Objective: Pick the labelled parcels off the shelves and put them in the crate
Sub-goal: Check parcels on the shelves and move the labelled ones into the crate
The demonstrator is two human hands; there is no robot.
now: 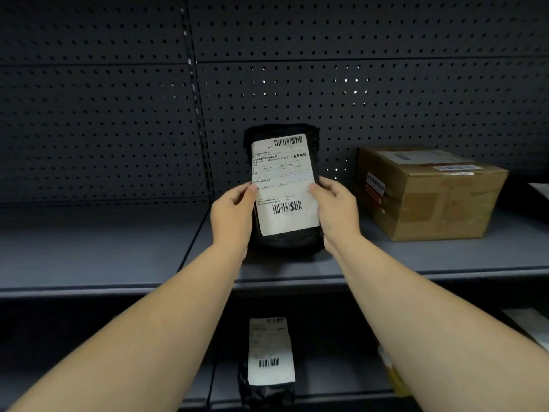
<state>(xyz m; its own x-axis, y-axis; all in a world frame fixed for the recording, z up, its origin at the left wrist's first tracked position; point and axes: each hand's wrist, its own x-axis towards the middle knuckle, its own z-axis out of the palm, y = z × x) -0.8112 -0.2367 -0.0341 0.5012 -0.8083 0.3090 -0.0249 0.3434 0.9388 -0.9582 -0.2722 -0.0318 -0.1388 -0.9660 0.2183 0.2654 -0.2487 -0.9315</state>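
Note:
A black plastic parcel (283, 138) with a large white barcode label stands tilted up over the grey shelf (118, 251), in the middle of the view. My left hand (233, 215) grips its left edge, thumb on the label. My right hand (337, 212) grips its right edge, thumb on the label too. A brown cardboard box (427, 194) with labels sits on the same shelf to the right. On the shelf below lies another black parcel (270, 352) with a white label. No crate is in view.
A dark perforated back panel (386, 93) rises behind the shelf, with an upright post (197, 114) left of the parcel. White packets show at the right edge (537, 188) and on the lower shelf at the right (528, 325).

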